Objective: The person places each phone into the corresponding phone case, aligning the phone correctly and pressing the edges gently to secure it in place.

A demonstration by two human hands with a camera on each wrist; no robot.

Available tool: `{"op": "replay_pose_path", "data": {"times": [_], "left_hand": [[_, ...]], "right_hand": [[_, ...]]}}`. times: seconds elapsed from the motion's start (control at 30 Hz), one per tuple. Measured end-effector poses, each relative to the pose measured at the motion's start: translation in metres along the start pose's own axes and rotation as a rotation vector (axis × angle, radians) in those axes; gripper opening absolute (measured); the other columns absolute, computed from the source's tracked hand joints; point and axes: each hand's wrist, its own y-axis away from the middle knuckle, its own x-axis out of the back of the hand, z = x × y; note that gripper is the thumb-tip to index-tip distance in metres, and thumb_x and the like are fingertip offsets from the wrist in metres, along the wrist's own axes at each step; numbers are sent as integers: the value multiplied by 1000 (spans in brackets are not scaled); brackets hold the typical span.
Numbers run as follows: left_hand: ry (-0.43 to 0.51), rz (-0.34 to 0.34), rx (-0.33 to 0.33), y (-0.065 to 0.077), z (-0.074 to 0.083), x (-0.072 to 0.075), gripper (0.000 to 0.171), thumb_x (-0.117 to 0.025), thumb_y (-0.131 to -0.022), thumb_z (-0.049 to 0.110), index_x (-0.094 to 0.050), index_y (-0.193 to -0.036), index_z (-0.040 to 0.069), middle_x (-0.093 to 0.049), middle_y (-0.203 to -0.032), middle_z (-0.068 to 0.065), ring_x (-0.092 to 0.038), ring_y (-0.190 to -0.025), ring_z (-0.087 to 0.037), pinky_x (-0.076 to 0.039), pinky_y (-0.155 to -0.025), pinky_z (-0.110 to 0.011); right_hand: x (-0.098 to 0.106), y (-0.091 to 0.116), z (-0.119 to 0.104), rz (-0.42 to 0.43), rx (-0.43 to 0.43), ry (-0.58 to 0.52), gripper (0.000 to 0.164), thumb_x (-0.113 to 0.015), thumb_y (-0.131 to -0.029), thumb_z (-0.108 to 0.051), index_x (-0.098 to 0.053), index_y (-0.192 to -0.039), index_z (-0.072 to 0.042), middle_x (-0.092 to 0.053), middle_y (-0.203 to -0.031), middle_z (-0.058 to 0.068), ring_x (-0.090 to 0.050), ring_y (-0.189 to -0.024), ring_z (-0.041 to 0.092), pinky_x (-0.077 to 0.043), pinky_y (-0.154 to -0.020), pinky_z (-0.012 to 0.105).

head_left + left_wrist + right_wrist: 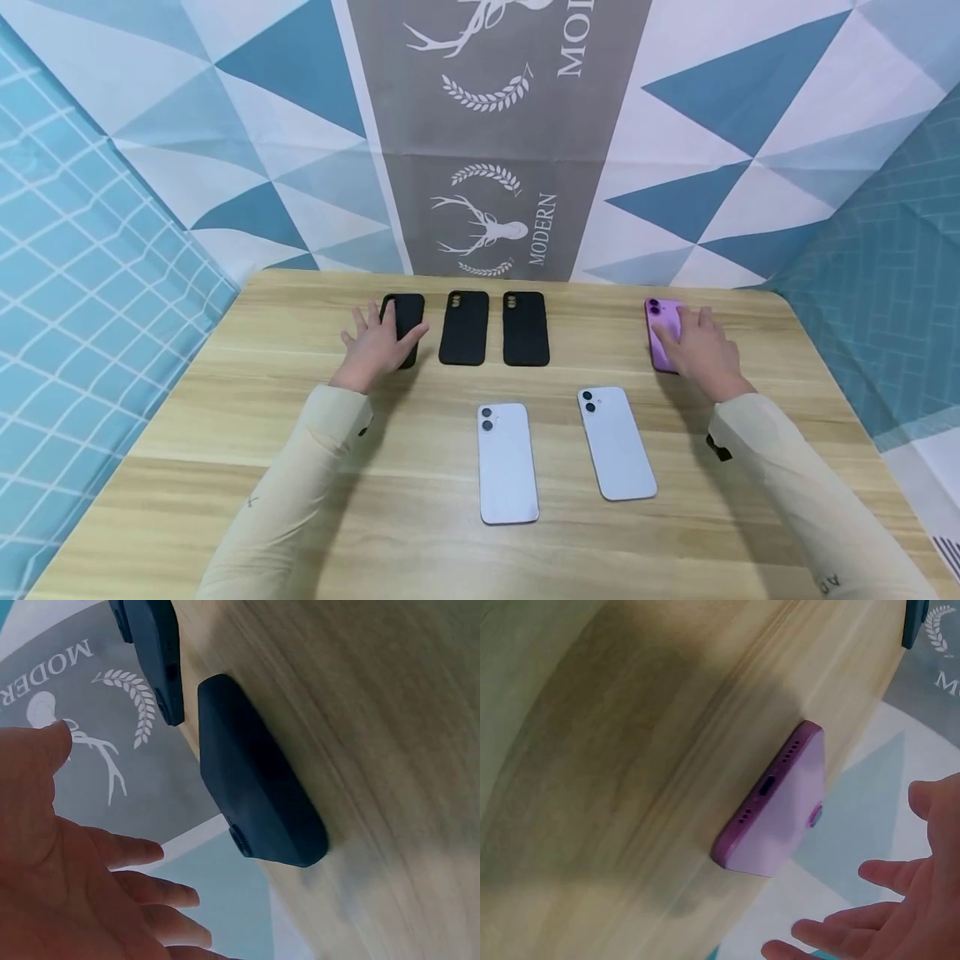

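My left hand (381, 340) hovers open, fingers spread, over the leftmost of three black phone cases (408, 315) at the far side of the wooden table (225, 433). The left wrist view shows that case (255, 787) lying flat, with a gap between it and my left hand (97, 877). My right hand (696, 343) is open above a purple phone (658, 323) lying camera side up at the far right. In the right wrist view the purple phone (776, 806) lies flat, and the fingers (870, 915) are spread above it without touching.
Two more black cases (463, 327) (525, 327) lie side by side right of the first one. Two pale blue phones (507, 462) (617, 442) lie camera side up in the middle of the table. Patterned cloth walls (487, 167) close in the back and sides.
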Motion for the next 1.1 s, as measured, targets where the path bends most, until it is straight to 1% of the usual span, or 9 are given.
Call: {"op": "replay_pose_path", "data": {"times": [0.13,0.3,0.47,0.63,0.77,0.9,1.0,1.1], "left_hand": [[1,-15,1,-1,-3,-3,90,-29,-91,67,-4,-150,3,1,-153,-30,10,-138,-52,-5,-103,-78],[-9,-35,20,-2,-5,-7,88,-30,-93,64,-5,-149,1,-3,-152,-32,7,-138,-53,-8,-103,-78],[-4,-57,39,-4,-6,-11,86,-31,-94,62,-7,-149,1,-2,-152,-32,6,-139,-52,-7,-105,-76],[-10,-75,58,-5,-8,-13,85,-32,-94,61,-9,-149,0,-3,-152,-31,7,-139,-51,-6,-106,-76],[-21,-89,75,-5,-10,-15,85,-32,-94,61,-9,-149,1,-4,-152,-31,6,-139,-51,-6,-106,-75],[-25,-99,80,-5,-11,-17,86,-34,-93,61,-10,-149,1,-3,-152,-31,6,-139,-51,-6,-106,-75],[-33,-104,87,-5,-12,-18,86,-35,-93,60,-9,-149,0,-3,-152,-31,5,-139,-51,-6,-106,-75],[-49,-96,101,-5,-11,-18,89,-37,-93,59,-9,-147,-6,-5,-150,-35,2,-139,-51,-8,-108,-73]], "right_hand": [[-4,-3,6,-22,-18,-18,86,-20,-94,-63,-14,-146,5,-10,-143,42,-23,-125,60,-30,-97,72],[-5,-5,11,-54,-37,-34,87,-21,-94,-62,-12,-145,8,-16,-141,42,-28,-122,59,-35,-95,71],[-5,-6,13,-91,-89,-40,90,-24,-94,-61,-12,-142,14,-24,-135,43,-33,-119,56,-39,-93,67],[-8,-7,14,-102,-135,-33,89,-28,-94,-59,-18,-140,17,-33,-126,42,-40,-107,48,-45,-84,60],[-9,-8,15,-110,-132,-4,88,-28,-95,-58,-27,-134,21,-37,-118,41,-41,-99,44,-46,-77,54],[-10,-10,18,-149,-140,13,89,-25,-95,-58,-35,-127,24,-37,-115,42,-41,-97,43,-46,-73,50],[-11,-12,19,-169,-153,6,88,-24,-96,-58,-37,-126,24,-37,-115,41,-41,-97,43,-46,-74,50],[-11,-14,20,-165,-146,5,86,-24,-96,-56,-41,-123,23,-41,-113,41,-41,-96,42,-45,-73,48]]}}
